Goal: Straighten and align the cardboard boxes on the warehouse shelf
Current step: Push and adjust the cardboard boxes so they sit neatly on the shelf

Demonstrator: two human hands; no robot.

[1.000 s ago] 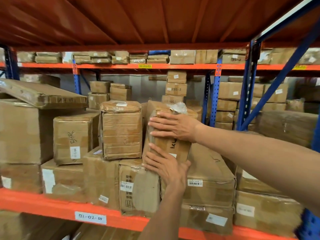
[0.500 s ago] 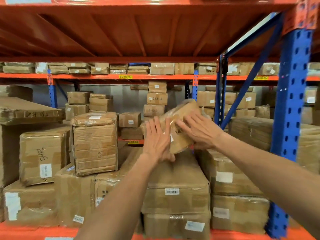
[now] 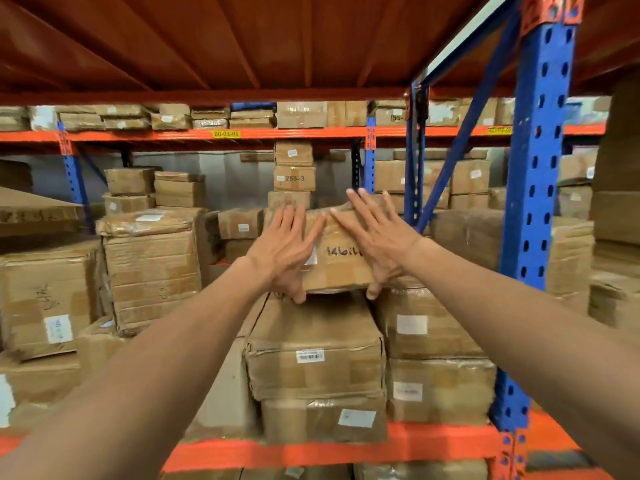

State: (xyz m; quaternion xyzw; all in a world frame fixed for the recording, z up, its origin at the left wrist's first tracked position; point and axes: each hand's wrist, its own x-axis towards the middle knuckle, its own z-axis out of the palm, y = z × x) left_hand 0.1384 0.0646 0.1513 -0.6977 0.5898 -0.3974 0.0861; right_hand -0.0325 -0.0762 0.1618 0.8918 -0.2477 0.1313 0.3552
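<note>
A small taped cardboard box (image 3: 341,263) with black handwriting on its front lies level on top of a larger brown box (image 3: 311,327) in the middle stack of the shelf. My left hand (image 3: 287,252) is spread flat on the left part of its front face, thumb hooked under the lower edge. My right hand (image 3: 379,237) is spread over its right part and top corner, thumb also under the lower edge. The hands hide most of the small box's front.
A tall taped box (image 3: 152,268) stands to the left, stacked boxes (image 3: 426,327) to the right. A blue rack upright (image 3: 540,202) rises at the right. The orange shelf beam (image 3: 311,452) runs along the front. More boxes fill the racks behind.
The small box stood on end, then tilted over to the right between my hands; now it lies level on the stack. The view has shifted left and closer.
</note>
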